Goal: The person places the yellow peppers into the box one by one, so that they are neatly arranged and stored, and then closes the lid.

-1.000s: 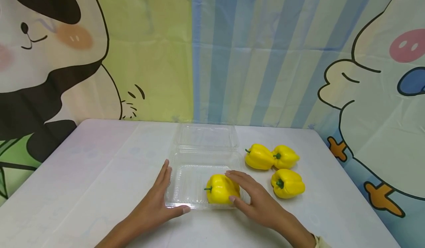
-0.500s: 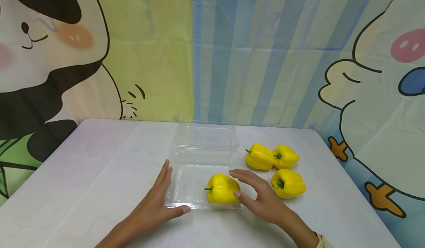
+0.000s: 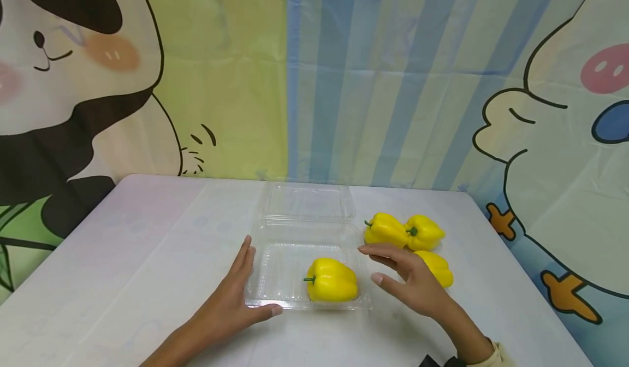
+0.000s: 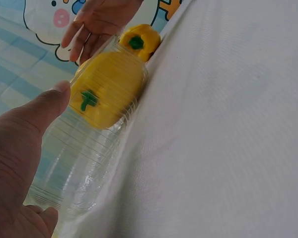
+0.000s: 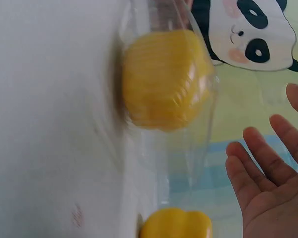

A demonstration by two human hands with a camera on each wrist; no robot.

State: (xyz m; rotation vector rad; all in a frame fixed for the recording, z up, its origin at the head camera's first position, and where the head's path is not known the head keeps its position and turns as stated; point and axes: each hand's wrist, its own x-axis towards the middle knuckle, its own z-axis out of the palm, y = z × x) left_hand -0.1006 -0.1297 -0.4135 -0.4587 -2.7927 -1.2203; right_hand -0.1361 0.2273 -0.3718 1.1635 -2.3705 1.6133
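A yellow bell pepper (image 3: 332,280) with a green stem lies in the front right of a clear plastic clamshell box (image 3: 280,274), its lid (image 3: 307,202) folded back flat behind. My left hand (image 3: 231,296) rests along the box's left side, fingers straight, thumb at the front edge. Beyond the right side hovers my right hand (image 3: 413,279), fingers spread and holding nothing. In the right wrist view that hand (image 5: 273,183) shows a bare palm beside the box wall. More bell peppers sit to the right: one at the back left (image 3: 385,229), another beside it (image 3: 425,232), a third (image 3: 436,268) partly hidden behind my right hand.
A white cloth covers the table (image 3: 147,247). Behind it hangs a printed curtain (image 3: 373,83) with cartoon animals and blue stripes. Something dark (image 3: 439,361) shows near the right wrist at the bottom edge.
My right hand has drawn away from the bell pepper in the box, moving right toward the loose peppers and covering part of the nearest one. My left hand stays in place.
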